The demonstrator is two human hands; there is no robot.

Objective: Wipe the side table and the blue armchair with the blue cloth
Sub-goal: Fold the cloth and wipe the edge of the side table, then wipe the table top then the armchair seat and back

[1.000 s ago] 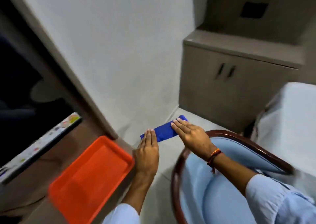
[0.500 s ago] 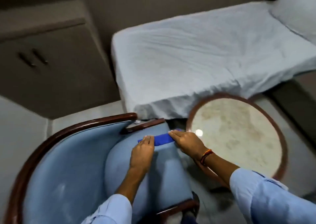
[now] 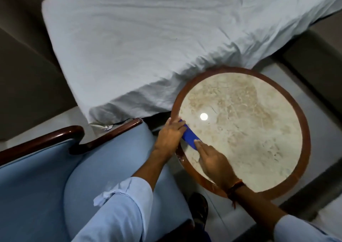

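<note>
The folded blue cloth (image 3: 190,137) lies at the left edge of the round side table (image 3: 303,123), which has a beige marble top and a brown wooden rim. My left hand (image 3: 171,136) holds one end of the cloth over the rim. My right hand (image 3: 212,161) holds the other end, fingers flat on the marble. Only a short strip of cloth shows between the two hands. The blue armchair (image 3: 46,177), with a dark wooden frame, stands at the lower left, right next to the table.
A bed with a pale wrinkled sheet (image 3: 148,38) fills the top and touches the table's far edge. A dark shoe (image 3: 199,207) rests on the light floor between armchair and table. A ceiling light reflects on the marble (image 3: 204,116).
My view swung right from the orange tray past the armchair to the side table. Both hands carried the cloth from above the armchair seat onto the table's left edge.
</note>
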